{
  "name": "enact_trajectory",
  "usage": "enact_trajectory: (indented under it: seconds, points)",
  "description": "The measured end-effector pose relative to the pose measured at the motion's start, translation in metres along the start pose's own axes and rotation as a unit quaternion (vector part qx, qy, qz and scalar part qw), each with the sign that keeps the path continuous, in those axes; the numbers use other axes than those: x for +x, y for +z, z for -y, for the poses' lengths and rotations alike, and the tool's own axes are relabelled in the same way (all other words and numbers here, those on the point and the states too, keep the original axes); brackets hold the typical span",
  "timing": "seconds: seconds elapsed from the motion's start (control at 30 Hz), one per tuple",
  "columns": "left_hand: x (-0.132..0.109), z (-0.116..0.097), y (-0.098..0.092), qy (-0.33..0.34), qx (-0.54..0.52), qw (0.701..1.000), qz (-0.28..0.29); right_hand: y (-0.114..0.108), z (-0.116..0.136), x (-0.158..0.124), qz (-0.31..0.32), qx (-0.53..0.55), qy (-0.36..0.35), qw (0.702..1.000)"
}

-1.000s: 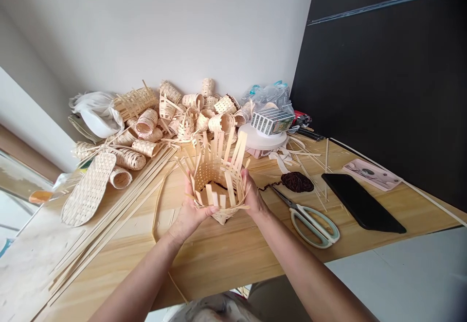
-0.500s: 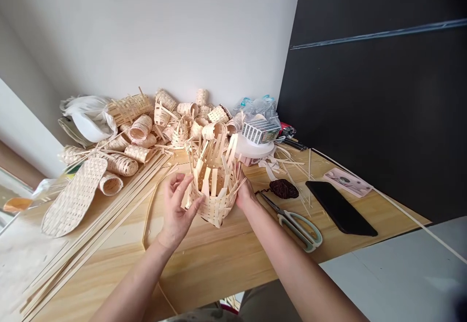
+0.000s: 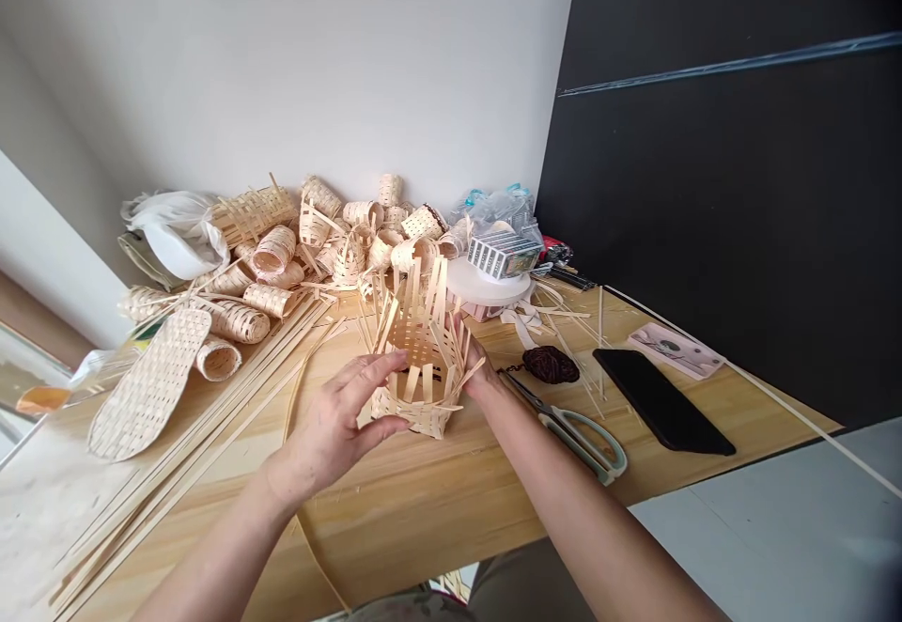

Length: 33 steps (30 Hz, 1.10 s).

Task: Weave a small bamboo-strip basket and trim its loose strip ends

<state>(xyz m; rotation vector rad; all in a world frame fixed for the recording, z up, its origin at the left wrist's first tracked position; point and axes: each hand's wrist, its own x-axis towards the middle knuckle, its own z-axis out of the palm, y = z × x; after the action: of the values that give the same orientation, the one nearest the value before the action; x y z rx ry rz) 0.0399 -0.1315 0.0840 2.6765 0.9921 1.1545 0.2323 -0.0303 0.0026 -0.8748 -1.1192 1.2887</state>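
A half-woven bamboo basket (image 3: 417, 359) with loose upright strips stands on the wooden table (image 3: 437, 500), just in front of me. My left hand (image 3: 336, 425) is at its near left side, fingers stretched out and apart, fingertips touching the woven wall and a strip. My right hand (image 3: 477, 366) is pressed against the basket's right side and steadies it; its fingers are mostly hidden behind the strips.
A pile of small woven baskets (image 3: 331, 237) and a white plastic bag (image 3: 176, 227) lie at the back. A flat woven sole (image 3: 151, 382) and long bamboo strips (image 3: 211, 425) lie at left. Scissors (image 3: 574, 429), dark yarn (image 3: 550, 365), a black phone (image 3: 662, 399) and a white round stand (image 3: 489, 286) are at right.
The basket has been set down and turned from tilted toward me to upright. My left hand let go, opened, then came back to touch its left side.
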Motion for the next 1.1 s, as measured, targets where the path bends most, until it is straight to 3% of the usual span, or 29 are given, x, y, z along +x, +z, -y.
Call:
enact_trajectory:
  seconds: [0.1,0.17,0.27,0.4,0.5,0.6,0.63,0.67,0.73,0.8,0.93,1.1]
  points:
    - [0.009,-0.010,-0.003,-0.007,0.045,0.999,0.023,0.002,0.003,0.000,0.038,0.020,0.013,0.999]
    - [0.018,-0.013,-0.005,0.023,0.071,0.996,0.048,0.004,0.005,0.000,0.057,0.020,0.012,0.998]
    - [0.031,-0.014,-0.010,0.057,0.050,0.989,0.130,0.004,0.008,0.001,0.073,0.007,-0.007,0.997]
    - [0.047,-0.012,-0.015,-0.035,0.010,0.976,0.213,-0.011,0.011,-0.006,0.016,-0.022,-0.059,0.998]
    - [0.060,-0.012,-0.018,-0.058,0.005,0.966,0.252,-0.026,0.022,-0.030,-0.055,-0.045,-0.101,0.992]
    - [0.072,-0.012,-0.019,-0.046,-0.003,0.954,0.296,-0.031,0.044,-0.069,-0.004,-0.095,-0.106,0.990]
    - [0.074,-0.012,-0.019,-0.045,-0.003,0.950,0.308,-0.030,0.052,-0.082,0.056,-0.155,-0.110,0.980]
    - [0.077,-0.012,-0.020,-0.046,-0.004,0.947,0.318,-0.027,0.060,-0.094,0.069,-0.197,-0.151,0.966]
    - [0.080,-0.012,-0.020,-0.054,-0.015,0.942,0.331,-0.019,0.072,-0.113,0.001,-0.268,-0.267,0.926]
    - [0.081,-0.011,-0.021,-0.061,-0.034,0.941,0.331,-0.011,0.075,-0.122,-0.023,-0.295,-0.312,0.903]
    - [0.080,-0.009,-0.021,-0.062,-0.076,0.937,0.336,0.005,0.061,-0.117,0.076,-0.309,-0.238,0.918]
    - [0.078,-0.006,-0.021,-0.054,-0.110,0.931,0.344,0.016,0.050,-0.098,0.057,-0.322,-0.234,0.916]
